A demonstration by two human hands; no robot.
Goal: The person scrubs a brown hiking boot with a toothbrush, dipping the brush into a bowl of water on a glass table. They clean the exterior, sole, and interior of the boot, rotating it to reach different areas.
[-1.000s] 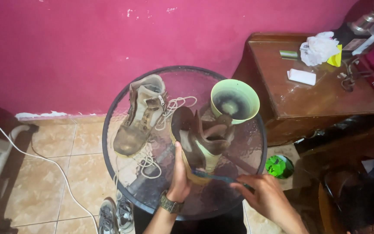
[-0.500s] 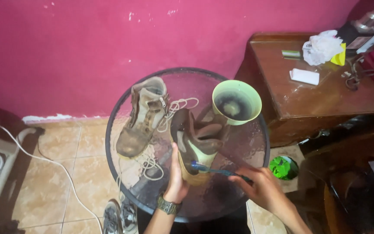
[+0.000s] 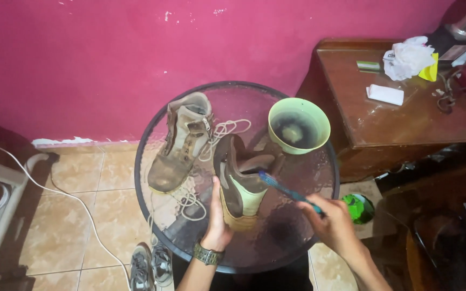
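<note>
since half a second ago the toothbrush (image 3: 284, 189) has swung up from the boot's side, so its bristle end now sits at the collar of the boot (image 3: 242, 180), while the boot itself has hardly shifted. it stands near the middle of the round glass desk (image 3: 152, 134), toe toward the person, its brown upper dull with dirt, a paler green-yellow panel along the side, laces out. the left hand (image 3: 217, 223) props it from the side, its grip pressed flat against the sole edge rather than wrapped round it; the right hand (image 3: 333, 223) has its grip pinched shut on the blue handle. to scrub well here, i'd judge short strokes with the boot braced hard against the palm would suit, since the smooth glass could let it slide. just beside it, to the left, lies the second boot (image 3: 182, 143), equally muddy, with loose laces (image 3: 225, 129) trailing between the two. a green bowl (image 3: 299, 125) of dark water stands close on the right, within easy reach for dipping. beyond, a wooden cabinet (image 3: 405, 121) carries crumpled paper (image 3: 405, 56).
</note>
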